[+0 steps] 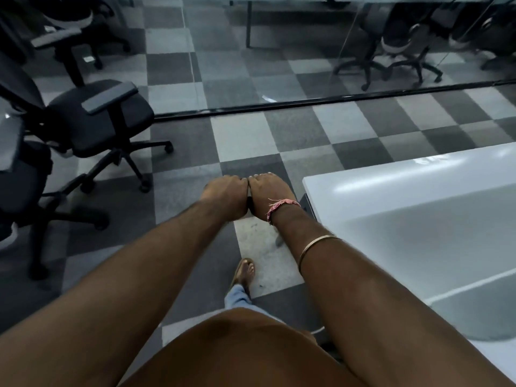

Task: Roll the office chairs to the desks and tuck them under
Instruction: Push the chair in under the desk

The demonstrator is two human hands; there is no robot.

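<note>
black office chairs (pixel 92 118) on grey checkered carpet (pixel 251 135), a glossy white desk (pixel 405 196), pink wrist thread (pixel 279 206).

Both arms reach forward and down, left hand (pixel 223 191) and right hand (pixel 269 191) touching, fingers curled under.

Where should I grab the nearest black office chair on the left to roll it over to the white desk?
Take the black office chair by the top of its backrest, coming from behind on its left side. The seat faces right toward the white desk, so pushing from the back rolls it seat first. The grey armrest is a padded alternative. Both hands, left hand and right hand, are curled together in front.
</note>
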